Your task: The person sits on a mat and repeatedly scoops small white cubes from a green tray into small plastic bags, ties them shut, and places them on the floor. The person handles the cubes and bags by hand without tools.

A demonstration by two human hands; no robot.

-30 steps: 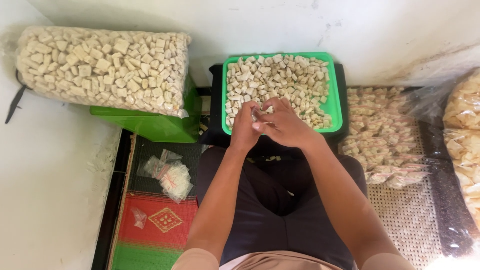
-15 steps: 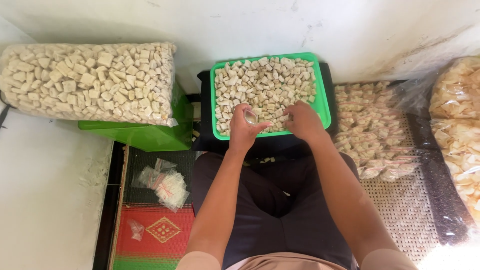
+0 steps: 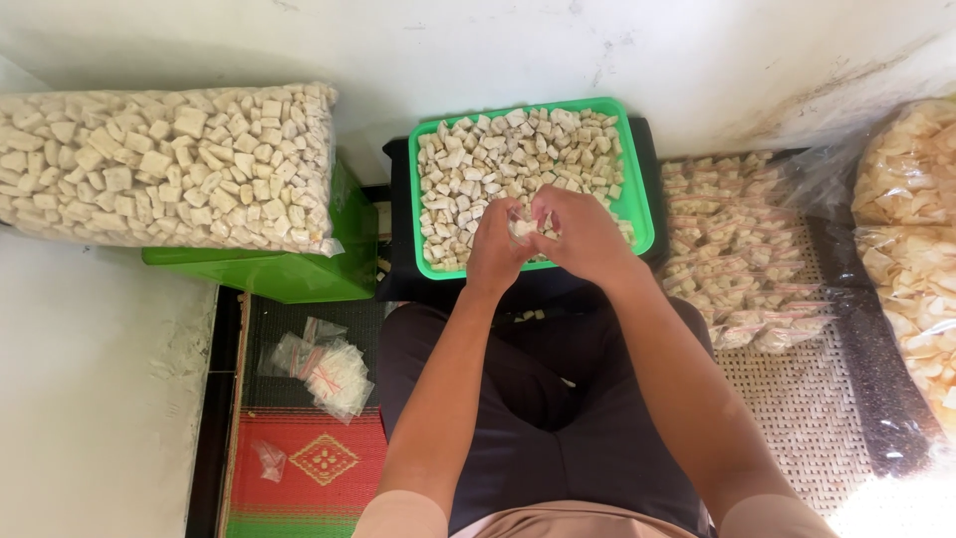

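Head view: my left hand (image 3: 495, 247) and right hand (image 3: 581, 231) meet at the green tray's (image 3: 637, 204) near edge. Both pinch a small clear bag (image 3: 523, 228) of pale cubes (image 3: 498, 159).

Pale cream cubes (image 3: 518, 159) fill a bright green tray (image 3: 640, 214); the red mat (image 3: 319, 460) seemingly bears a diamond motif.

To your left, a large clear bag of pale cubes (image 3: 169, 164) lies on a green stool (image 3: 289, 274). Small empty plastic pouches (image 3: 324, 364) sit below; filled packets (image 3: 742, 249) pile right, beside big bags of crackers (image 3: 911, 229).
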